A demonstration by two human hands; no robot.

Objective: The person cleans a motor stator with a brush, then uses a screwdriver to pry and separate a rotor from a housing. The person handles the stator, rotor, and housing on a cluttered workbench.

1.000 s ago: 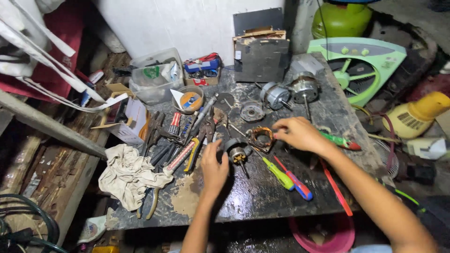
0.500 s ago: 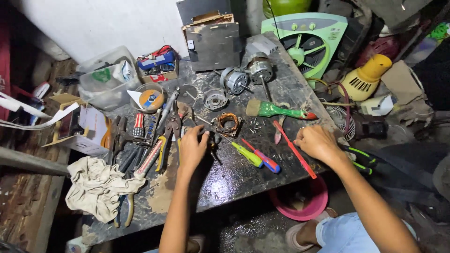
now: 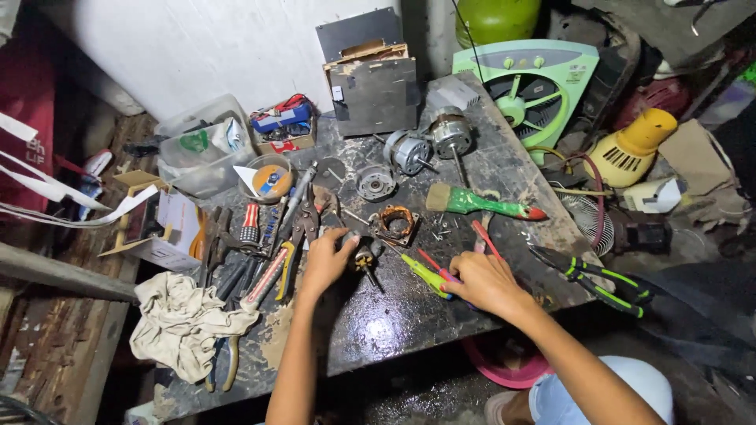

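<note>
Now right hand point(image 3: 482, 281) has moved onto screwdrivers point(image 3: 429, 274), closing; left hand point(image 3: 327, 260) grips rotor point(image 3: 364, 256)

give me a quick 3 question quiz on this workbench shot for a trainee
1. True or false: the left hand rests on a small motor rotor.
2. Which thing lies right of the copper-wound stator? A) crumpled rag B) green-handled paintbrush C) clear plastic tub
3. What does the right hand reach over?

Key
1. True: its fingers touch the rotor.
2. B.
3. The screwdrivers with green, red and blue handles, near the bench's front edge.
</note>
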